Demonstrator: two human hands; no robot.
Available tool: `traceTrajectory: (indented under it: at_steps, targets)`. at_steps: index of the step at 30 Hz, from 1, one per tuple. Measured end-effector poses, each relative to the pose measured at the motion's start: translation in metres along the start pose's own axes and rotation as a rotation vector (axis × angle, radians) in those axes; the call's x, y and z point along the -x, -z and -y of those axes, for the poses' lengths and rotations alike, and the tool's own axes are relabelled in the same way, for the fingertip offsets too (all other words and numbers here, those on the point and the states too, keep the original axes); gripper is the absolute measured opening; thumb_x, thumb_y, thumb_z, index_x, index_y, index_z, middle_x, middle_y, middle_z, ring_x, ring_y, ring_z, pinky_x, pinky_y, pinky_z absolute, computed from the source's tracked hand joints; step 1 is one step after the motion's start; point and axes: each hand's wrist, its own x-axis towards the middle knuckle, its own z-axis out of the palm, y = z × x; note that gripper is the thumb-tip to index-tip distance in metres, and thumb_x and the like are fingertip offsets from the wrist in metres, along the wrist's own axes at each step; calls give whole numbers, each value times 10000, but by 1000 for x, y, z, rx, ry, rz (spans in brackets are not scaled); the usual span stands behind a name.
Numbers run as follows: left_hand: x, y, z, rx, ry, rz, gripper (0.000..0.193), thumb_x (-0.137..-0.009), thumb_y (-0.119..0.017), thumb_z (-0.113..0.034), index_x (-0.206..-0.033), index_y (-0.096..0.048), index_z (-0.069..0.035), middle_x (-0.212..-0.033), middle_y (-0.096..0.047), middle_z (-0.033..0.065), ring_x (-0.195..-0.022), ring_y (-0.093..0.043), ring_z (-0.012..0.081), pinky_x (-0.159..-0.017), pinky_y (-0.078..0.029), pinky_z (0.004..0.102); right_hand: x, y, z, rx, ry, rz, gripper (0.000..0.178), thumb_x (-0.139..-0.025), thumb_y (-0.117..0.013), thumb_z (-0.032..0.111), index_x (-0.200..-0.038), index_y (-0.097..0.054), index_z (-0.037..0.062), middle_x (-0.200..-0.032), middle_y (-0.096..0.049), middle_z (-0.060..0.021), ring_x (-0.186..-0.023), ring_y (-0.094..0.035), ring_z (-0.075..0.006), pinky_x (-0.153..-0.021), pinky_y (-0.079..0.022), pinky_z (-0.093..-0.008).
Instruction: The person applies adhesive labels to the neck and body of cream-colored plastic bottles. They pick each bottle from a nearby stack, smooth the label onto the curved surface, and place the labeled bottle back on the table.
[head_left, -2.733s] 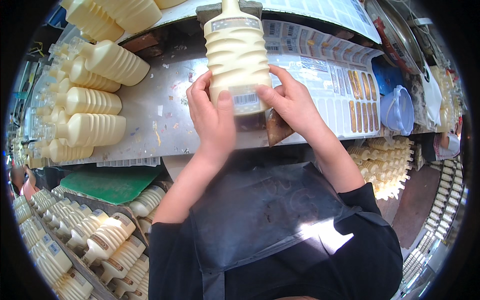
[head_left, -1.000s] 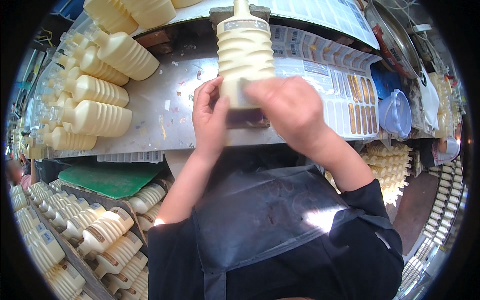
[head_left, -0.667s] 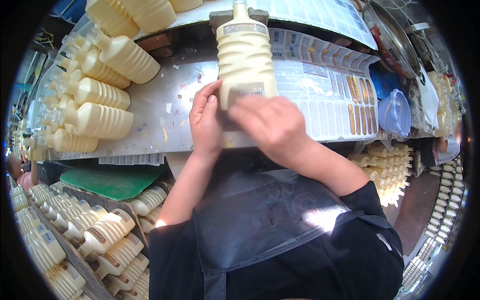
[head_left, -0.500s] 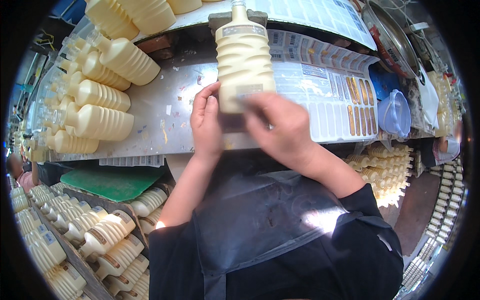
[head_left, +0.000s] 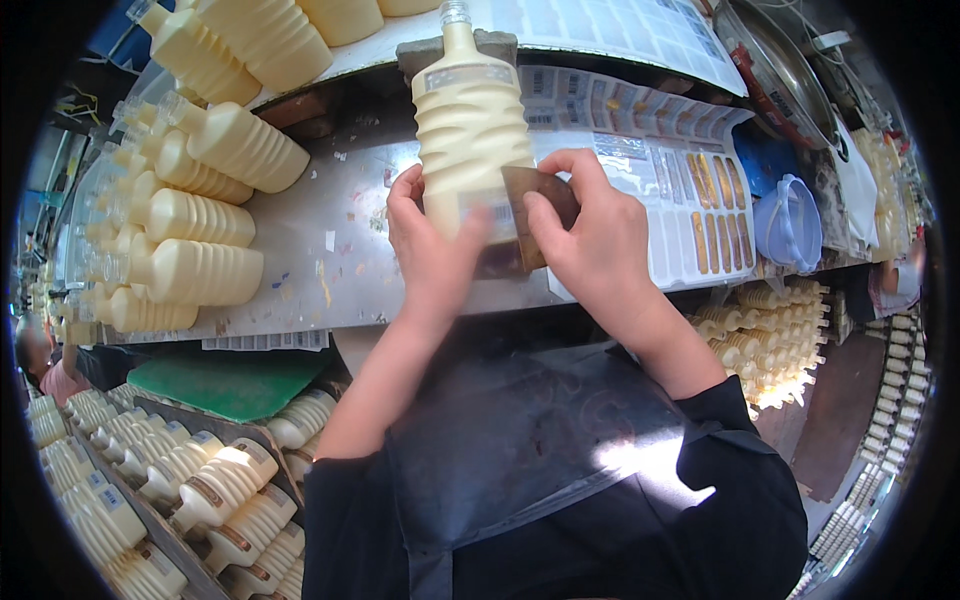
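Observation:
A cream ribbed bottle [head_left: 470, 140] with a clear neck lies on its back in front of me, its neck end over a grey block [head_left: 500, 45]. My left hand [head_left: 432, 250] wraps the bottle's lower left side. Its thumb, smeared by motion, lies over a small label [head_left: 498, 212] near the base. At the lower right side my right hand [head_left: 605, 225] pinches a flat brown piece [head_left: 522, 195] between thumb and fingers, against the bottle. A dark brown patch shows below the base; whether it belongs to that piece I cannot tell.
Sticker sheets [head_left: 640, 200], some strips gold, lie to the right of the bottle. Beyond them stands a lilac pail [head_left: 788, 225]. More cream bottles [head_left: 205, 270] are stacked at left. Crates of labelled bottles [head_left: 230, 485] and a green board [head_left: 220, 380] sit lower left.
My right hand has moved off the bottle's lower front to its right side, where the brown piece now shows in it. My left thumb has come over the label.

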Motion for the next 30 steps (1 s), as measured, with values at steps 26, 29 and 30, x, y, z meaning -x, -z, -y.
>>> traceTrajectory:
  at_steps: [26,29,30]
  targets:
    - [5,46,-17,-350,-449,32,812,-691,-927,-66,-1413,-560,-17,-1303,-625,115,-1214,-596,241,-1086,-444,367,12,8,-28,-719,-89,185,215,-934,-680,69,-1146,-697,41,-1030,-725,-75,-872,-699,-170,-745,-557,-305]
    - [2,36,-16,-243,-499,40,830,-698,-919,-87,-1419,-514,-27,-1335,-595,128,-1235,-586,271,-1093,-447,394,10,7,-41,-897,-231,191,240,-989,-617,80,-1221,-656,32,-1086,-688,-33,-940,-637,-108,-826,-527,-266]
    - [0,26,-11,-113,-450,24,807,-701,-919,-117,-1398,-525,-22,-1356,-582,137,-1233,-588,281,-1089,-453,400,11,7,-47,-908,-248,174,256,-994,-615,78,-1245,-645,38,-1087,-681,-20,-917,-639,-112,-817,-527,-257]
